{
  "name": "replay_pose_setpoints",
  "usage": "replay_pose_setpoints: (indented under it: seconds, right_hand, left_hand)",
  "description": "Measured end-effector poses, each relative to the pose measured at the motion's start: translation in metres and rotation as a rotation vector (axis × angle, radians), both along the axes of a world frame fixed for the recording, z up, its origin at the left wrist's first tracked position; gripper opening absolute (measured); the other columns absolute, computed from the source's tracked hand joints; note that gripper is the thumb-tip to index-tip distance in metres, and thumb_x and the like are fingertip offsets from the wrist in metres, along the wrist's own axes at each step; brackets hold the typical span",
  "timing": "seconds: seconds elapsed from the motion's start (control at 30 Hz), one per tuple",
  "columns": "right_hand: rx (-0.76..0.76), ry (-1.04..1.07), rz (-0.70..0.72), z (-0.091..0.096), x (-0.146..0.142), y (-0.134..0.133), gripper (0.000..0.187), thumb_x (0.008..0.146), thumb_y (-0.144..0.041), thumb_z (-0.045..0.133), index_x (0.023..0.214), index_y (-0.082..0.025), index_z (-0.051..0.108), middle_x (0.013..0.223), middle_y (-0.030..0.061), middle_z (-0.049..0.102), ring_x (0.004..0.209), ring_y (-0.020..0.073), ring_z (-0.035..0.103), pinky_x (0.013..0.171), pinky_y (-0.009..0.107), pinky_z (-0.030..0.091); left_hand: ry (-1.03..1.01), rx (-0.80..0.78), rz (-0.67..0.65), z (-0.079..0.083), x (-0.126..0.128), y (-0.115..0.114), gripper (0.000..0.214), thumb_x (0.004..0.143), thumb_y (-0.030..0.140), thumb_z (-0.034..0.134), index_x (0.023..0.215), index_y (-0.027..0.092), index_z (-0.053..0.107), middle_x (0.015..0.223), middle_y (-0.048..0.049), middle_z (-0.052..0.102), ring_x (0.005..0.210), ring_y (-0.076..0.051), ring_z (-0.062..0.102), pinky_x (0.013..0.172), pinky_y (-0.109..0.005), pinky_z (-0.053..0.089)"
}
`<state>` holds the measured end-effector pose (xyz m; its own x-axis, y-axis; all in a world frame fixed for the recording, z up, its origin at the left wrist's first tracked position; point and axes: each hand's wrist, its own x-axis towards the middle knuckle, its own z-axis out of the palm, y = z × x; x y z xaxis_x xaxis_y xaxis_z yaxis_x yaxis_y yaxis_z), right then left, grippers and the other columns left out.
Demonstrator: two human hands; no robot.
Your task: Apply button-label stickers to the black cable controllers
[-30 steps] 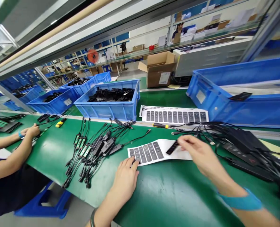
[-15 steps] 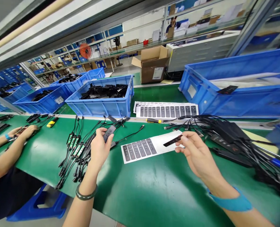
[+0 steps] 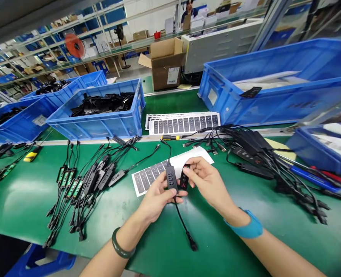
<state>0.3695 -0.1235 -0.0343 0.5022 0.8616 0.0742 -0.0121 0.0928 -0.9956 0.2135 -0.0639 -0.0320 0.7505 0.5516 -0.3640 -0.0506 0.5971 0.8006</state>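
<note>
Casing [image 3: 172, 179], black, corded at both ends: held in left hand [image 3: 155, 198], above the desk [image 3: 213, 246], inward from its near edge. Label strip [image 3: 184, 177], black: pinched in right hand [image 3: 206, 179], just beside the casing. Label sheet [image 3: 144, 177]: on the desk, behind the hands, partly hidden. Screwdriver [image 3: 172, 137], yellow-and-black: along the desk's far edge. Corded units [image 3: 89, 182]: left of the sheet.

The thin rectangular label [image 3: 183, 179] was black, marked in red. The boxy plastic controller [image 3: 171, 177] was dark grey, the flat tabletop [image 3: 213, 246] green.
</note>
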Motion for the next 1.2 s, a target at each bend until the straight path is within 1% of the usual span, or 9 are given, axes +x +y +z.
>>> replay_pose_setpoints:
  seconds: [0.1, 0.23, 0.3, 0.4, 0.67, 0.97, 1.1, 1.2]
  right_hand:
    - [-0.044, 0.0, 0.032, -0.001, -0.006, -0.001, 0.026, 0.079, -0.041, 0.07, 0.091, -0.02, 0.059, 0.063, -0.0057, 0.047, 0.049, 0.0086, 0.046, 0.043, 0.021, 0.042]
    - [-0.086, 0.02, 0.057, -0.007, -0.01, -0.002, 0.027, 0.078, -0.041, 0.071, 0.093, -0.02, 0.062, 0.068, -0.0031, 0.049, 0.058, 0.0116, 0.051, 0.05, 0.023, 0.05]
    - [-0.104, 0.023, 0.073, -0.009, -0.012, -0.003, 0.026, 0.079, -0.04, 0.07, 0.094, -0.02, 0.062, 0.07, -0.0025, 0.05, 0.059, 0.0117, 0.052, 0.052, 0.024, 0.051]
    - [-0.123, 0.021, 0.08, -0.01, -0.012, -0.004, 0.023, 0.08, -0.037, 0.069, 0.095, -0.021, 0.063, 0.07, -0.003, 0.049, 0.059, 0.0114, 0.052, 0.052, 0.023, 0.051]
    - [-0.101, 0.029, 0.082, -0.011, -0.011, -0.004, 0.021, 0.079, -0.035, 0.07, 0.094, -0.02, 0.064, 0.069, -0.003, 0.05, 0.059, 0.0106, 0.051, 0.049, 0.021, 0.049]
    - [-0.12, 0.04, 0.076, -0.012, -0.012, -0.006, 0.021, 0.08, -0.034, 0.07, 0.095, -0.021, 0.064, 0.07, -0.0032, 0.05, 0.058, 0.0102, 0.052, 0.047, 0.02, 0.051]
    - [-0.127, 0.043, 0.076, -0.011, -0.012, -0.005, 0.022, 0.079, -0.035, 0.071, 0.094, -0.021, 0.064, 0.069, -0.0035, 0.049, 0.057, 0.0098, 0.051, 0.045, 0.02, 0.051]
    - [-0.152, 0.074, 0.076, -0.011, -0.013, -0.005, 0.025, 0.078, -0.037, 0.071, 0.095, -0.02, 0.063, 0.07, -0.0037, 0.048, 0.054, 0.0096, 0.051, 0.04, 0.02, 0.05]
  left_hand:
    - [-0.03, -0.016, -0.055, -0.003, -0.001, -0.002, 0.077, 0.069, 0.02, 0.082, 0.135, 0.022, 0.043, 0.11, -0.0098, 0.069, 0.092, -0.024, 0.072, 0.079, -0.035, 0.055]
    - [-0.05, -0.053, -0.07, -0.007, 0.0, -0.003, 0.087, 0.063, 0.014, 0.085, 0.137, 0.02, 0.041, 0.098, -0.0076, 0.072, 0.093, -0.025, 0.072, 0.085, -0.038, 0.054]
    - [-0.049, -0.061, -0.069, -0.007, 0.001, -0.004, 0.087, 0.062, 0.014, 0.086, 0.137, 0.019, 0.041, 0.093, -0.0063, 0.073, 0.093, -0.025, 0.072, 0.086, -0.04, 0.054]
    - [-0.046, -0.055, -0.075, -0.008, 0.0, -0.004, 0.086, 0.064, 0.014, 0.085, 0.138, 0.019, 0.041, 0.091, -0.0059, 0.073, 0.094, -0.027, 0.072, 0.088, -0.042, 0.054]
    - [-0.076, -0.056, -0.087, -0.015, -0.001, -0.003, 0.085, 0.065, 0.011, 0.083, 0.14, 0.021, 0.043, 0.096, -0.008, 0.074, 0.097, -0.029, 0.071, 0.089, -0.047, 0.053]
    - [-0.051, -0.054, -0.091, -0.013, -0.001, -0.003, 0.092, 0.065, 0.014, 0.084, 0.144, 0.018, 0.037, 0.091, -0.0081, 0.074, 0.097, -0.029, 0.071, 0.09, -0.047, 0.053]
    - [-0.063, -0.043, -0.103, -0.013, -0.001, -0.003, 0.089, 0.066, 0.016, 0.084, 0.143, 0.02, 0.04, 0.094, -0.0082, 0.074, 0.098, -0.029, 0.071, 0.091, -0.048, 0.052]
    - [-0.061, -0.029, -0.099, -0.013, -0.001, -0.003, 0.088, 0.07, 0.018, 0.082, 0.146, 0.021, 0.037, 0.093, -0.008, 0.074, 0.097, -0.028, 0.071, 0.089, -0.047, 0.053]
